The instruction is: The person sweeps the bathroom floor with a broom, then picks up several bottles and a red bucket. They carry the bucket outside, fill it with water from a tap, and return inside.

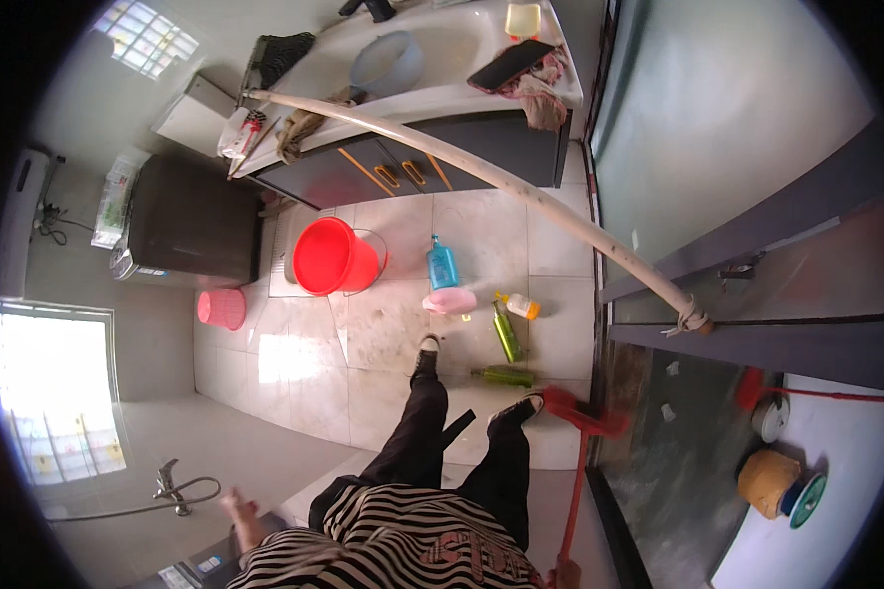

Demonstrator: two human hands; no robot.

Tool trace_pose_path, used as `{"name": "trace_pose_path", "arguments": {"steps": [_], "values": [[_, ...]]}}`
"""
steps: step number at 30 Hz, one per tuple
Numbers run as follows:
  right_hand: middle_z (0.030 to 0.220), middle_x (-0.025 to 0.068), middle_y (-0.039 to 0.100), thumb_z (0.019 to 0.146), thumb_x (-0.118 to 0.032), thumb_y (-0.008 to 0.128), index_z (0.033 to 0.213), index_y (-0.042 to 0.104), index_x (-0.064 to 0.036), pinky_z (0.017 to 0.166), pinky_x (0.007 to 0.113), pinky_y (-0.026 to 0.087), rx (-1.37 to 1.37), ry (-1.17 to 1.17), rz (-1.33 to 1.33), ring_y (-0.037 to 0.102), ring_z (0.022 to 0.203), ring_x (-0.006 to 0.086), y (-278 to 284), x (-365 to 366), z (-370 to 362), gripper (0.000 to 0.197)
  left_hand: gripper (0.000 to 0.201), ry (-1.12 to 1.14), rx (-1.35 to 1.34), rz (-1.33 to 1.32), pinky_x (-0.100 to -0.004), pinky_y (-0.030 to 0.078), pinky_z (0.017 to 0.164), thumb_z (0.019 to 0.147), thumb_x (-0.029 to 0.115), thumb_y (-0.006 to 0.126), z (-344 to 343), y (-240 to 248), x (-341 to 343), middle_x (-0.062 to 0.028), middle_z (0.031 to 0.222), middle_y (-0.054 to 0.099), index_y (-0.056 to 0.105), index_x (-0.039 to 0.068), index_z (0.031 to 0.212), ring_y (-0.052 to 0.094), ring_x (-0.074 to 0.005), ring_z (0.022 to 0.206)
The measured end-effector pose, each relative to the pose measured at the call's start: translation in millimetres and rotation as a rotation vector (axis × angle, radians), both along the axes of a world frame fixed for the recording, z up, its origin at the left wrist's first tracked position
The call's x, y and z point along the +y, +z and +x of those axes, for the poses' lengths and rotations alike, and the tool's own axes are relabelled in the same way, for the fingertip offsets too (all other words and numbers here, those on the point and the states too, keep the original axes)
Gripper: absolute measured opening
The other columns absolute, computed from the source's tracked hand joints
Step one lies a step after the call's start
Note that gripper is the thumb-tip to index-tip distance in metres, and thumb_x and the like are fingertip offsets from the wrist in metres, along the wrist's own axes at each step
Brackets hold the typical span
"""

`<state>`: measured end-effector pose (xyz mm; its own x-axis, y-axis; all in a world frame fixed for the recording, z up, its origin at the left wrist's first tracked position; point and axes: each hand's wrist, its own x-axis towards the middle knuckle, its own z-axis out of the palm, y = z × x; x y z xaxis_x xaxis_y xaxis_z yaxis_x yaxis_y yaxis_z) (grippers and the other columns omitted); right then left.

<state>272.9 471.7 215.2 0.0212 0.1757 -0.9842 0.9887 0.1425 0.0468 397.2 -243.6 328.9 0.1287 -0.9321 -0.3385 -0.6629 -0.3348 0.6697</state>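
I'm apparently positioning a red long-handled tool (585,424), right hand (564,574) gripping, at the right edge of the floor (565,250); left hand (243,515) empty, fingers loosely apart. Steering calls for avoiding the green bottles (507,336).

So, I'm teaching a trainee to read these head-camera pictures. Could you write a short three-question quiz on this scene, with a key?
1. Which hand holds the long red handle?
2. True or false: in the picture, the red bucket is to the left of the blue bottle.
3. How many green bottles are on the floor?

Key:
1. The right hand.
2. True.
3. Two.
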Motion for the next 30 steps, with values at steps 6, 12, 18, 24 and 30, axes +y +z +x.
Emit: {"name": "trace_pose_path", "arguments": {"steps": [6,12,18,24,30], "values": [[0.074,0.0134,0.058,0.082,-0.036,0.055,0.107,0.055,-0.0063,0.052,0.036,0.045,-0.054,0.192,0.09,0.056,0.062,0.0249,-22.7,-24.5,20.2,0.039,0.052,-0.334,-0.107,0.396,-0.0275,0.038,0.034,0.075,0.024,0.063,-227.3,-189.0,27.4,-0.0091,0.074,0.052,0.04,0.013,0.12,0.047,-0.0174,0.044],[0.08,0.0162,0.061,0.082,-0.041,0.053,0.11,0.055,-0.0081,0.057,0.038,0.047,0.285,0.983,0.484,0.058,0.068,0.0281,-47.8,-12.7,1.3,0.043,0.025,-1.416,-0.256,-0.106,-0.0351,0.046,0.068,0.071,0.03,0.062,-438.6,-329.3,66.8,-0.0104,0.077,0.06,0.057,0.006,0.077,0.058,-0.0255,0.077],[0.091,0.0194,0.056,0.078,-0.037,0.054,0.107,0.056,-0.0091,0.071,0.045,0.044,0.632,1.132,0.44,0.054,0.084,0.0349,-170.9,-93.2,-189.2,0.04,0.02,-1.435,-0.389,0.158,-0.0374,0.046,0.073,0.071,0.026,0.054,-506.0,-408.3,87.0,-0.0111,0.086,0.062,0.061,0.011,0.081,0.058,-0.0269,0.085],[0.101,0.0185,0.055,0.081,-0.031,0.05,0.113,0.052,-0.0074,0.075,0.043,0.045,0.64,1.272,0.205,0.053,0.093,0.0347,-326.2,-204.2,-373.1,0.04,0.026,-1.514,-0.397,0.24,-0.038,0.046,0.067,0.073,0.032,0.052,-487.3,-501.9,95.7,-0.0126,0.078,0.062,0.06,0.008,0.08,0.06,-0.0275,0.075],[0.091,0.0186,0.057,0.079,-0.02,0.055,0.112,0.052,-0.0067,0.07,0.042,0.046,0.957,1.214,0.157,0.056,0.082,0.0333,-425.2,-300.3,-475.8,0.035,0.025,-1.528,-0.286,0.581,-0.0398,0.046,0.068,0.073,0.031,0.052,-470.2,-567.6,156.4,-0.012,0.08,0.063,0.061,0.01,0.084,0.059,-0.0306,0.077]]}}
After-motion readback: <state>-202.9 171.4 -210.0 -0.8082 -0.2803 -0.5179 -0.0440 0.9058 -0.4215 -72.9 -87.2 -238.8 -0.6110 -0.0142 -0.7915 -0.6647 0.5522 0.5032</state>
